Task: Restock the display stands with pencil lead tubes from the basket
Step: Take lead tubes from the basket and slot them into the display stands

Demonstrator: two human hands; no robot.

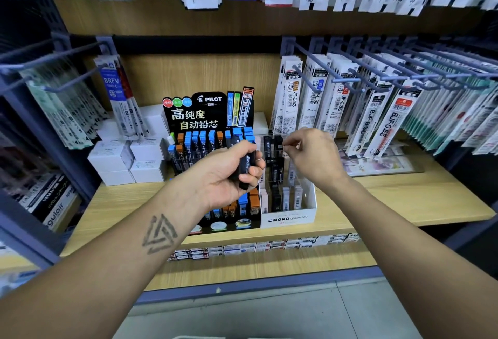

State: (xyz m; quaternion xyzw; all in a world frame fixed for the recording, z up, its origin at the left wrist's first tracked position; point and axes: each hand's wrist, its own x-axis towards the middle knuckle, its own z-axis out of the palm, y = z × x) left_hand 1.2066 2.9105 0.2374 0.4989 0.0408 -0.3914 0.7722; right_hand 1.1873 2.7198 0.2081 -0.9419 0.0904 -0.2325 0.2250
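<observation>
My left hand (229,174) grips a bunch of black pencil lead tubes (246,165) in front of the black Pilot display stand (204,112), whose slots hold blue- and orange-capped tubes. To its right stands the white Mono display stand (288,217) with black and pale tubes in clear tiers. My right hand (312,155) hovers over the Mono stand's back row, thumb and forefinger pinched at the top of a black tube (277,143). No basket is in view.
Both stands sit on a wooden shelf (390,198). White boxes (129,161) are stacked to the left. Refill packs hang on grey pegs (350,74) at left, right and above. Small cartons (269,247) line the shelf below.
</observation>
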